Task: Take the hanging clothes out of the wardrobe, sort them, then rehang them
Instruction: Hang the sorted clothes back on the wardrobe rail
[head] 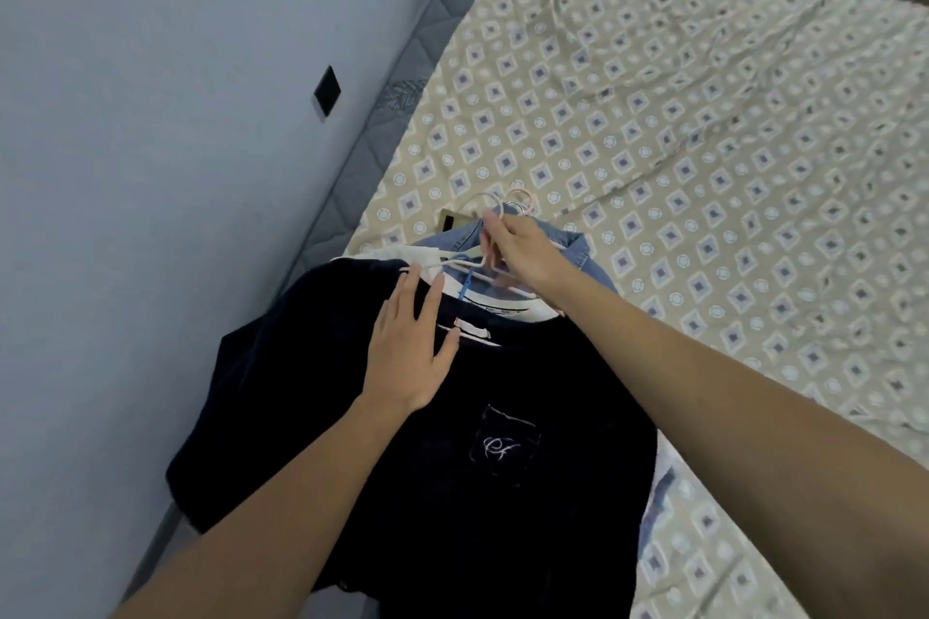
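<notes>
A stack of clothes on hangers lies at the near left corner of the bed. On top is a dark navy shirt (pixel 427 467) with a chest pocket and white embroidery. Under it show a white garment (pixel 507 312) and a blue denim piece (pixel 583 251). My right hand (pixel 523 251) grips the bunched hanger hooks (pixel 502 206) at the top of the stack. My left hand (pixel 412 342) rests flat, fingers straight, on the navy shirt's left shoulder near the collar.
The bed (pixel 678 141) is covered by a beige sheet with a diamond pattern, wrinkled toward the far side. A grey quilted mattress edge (pixel 397 80) runs along the pale wall (pixel 151 116), which carries a small black square plate (pixel 327 91).
</notes>
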Available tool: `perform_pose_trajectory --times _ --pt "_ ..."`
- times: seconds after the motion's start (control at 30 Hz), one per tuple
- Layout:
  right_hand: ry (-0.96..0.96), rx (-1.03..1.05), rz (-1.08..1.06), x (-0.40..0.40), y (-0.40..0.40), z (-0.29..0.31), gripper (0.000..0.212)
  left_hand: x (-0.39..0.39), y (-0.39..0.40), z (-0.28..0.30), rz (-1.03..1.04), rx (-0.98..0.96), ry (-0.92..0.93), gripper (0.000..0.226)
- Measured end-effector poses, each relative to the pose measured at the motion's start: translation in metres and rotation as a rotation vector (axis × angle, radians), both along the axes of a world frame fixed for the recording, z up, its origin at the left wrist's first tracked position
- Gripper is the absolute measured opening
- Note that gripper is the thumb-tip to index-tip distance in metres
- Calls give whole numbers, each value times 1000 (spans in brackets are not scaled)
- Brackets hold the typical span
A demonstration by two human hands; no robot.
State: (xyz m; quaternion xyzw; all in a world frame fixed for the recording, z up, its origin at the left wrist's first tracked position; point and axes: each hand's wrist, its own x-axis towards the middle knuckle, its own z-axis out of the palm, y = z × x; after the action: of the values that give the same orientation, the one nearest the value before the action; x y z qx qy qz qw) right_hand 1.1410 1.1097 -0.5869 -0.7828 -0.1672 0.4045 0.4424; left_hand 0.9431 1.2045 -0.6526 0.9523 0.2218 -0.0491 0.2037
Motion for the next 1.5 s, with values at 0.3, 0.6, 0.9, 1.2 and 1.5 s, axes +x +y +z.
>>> perform_pose_trajectory --times 0.3,0.6,0.9,1.2,1.5 --pt "143 258 12 -80 -1 166 48 -64 -59 114 30 -27 -47 60" --pt "26 506 295 -200 -35 333 53 -189 -114 260 179 80 -322 44" --pt "63 729 569 -381 -47 486 56 -367 -183 393 427 223 -499 41" --pt "233 854 841 -572 -138 546 67 -527 -325 446 727 370 -546 40" --pt "417 778 1033 -660 -242 523 58 -596 -463 422 1037 404 -492 48"
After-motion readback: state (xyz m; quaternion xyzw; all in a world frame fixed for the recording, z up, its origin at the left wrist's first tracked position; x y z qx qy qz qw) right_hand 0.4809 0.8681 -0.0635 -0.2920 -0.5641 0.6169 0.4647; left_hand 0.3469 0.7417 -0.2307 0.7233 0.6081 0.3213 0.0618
